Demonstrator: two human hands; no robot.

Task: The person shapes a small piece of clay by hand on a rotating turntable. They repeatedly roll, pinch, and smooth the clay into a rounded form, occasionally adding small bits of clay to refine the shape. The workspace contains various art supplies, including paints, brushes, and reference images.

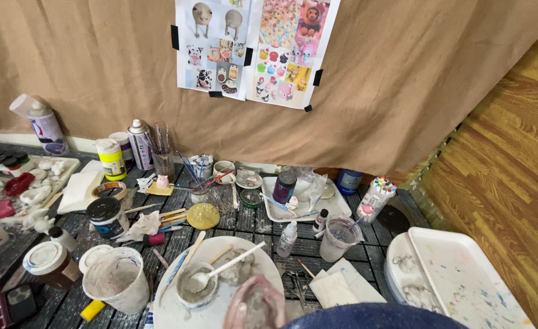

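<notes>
At the bottom edge, my right hand [255,306] shows only in part, blurred and smeared with grey clay. It comes out of a blue sleeve [372,317] and curls around a grey clay lump. It hovers over the white round board [220,250]. Just left of the hand, a small clay-coated bowl [194,286] on that board holds a white spoon [226,267]. My left hand is out of sight.
A clay-stained white cup [117,281] and a brown jar [50,263] stand at the left. Paint bottles, brushes in a jar [163,159], a yellow disc [203,215], a cloudy water cup [338,239], scissors [295,286] and white trays [458,274] crowd the dark slatted table. Picture sheets hang on the brown cloth.
</notes>
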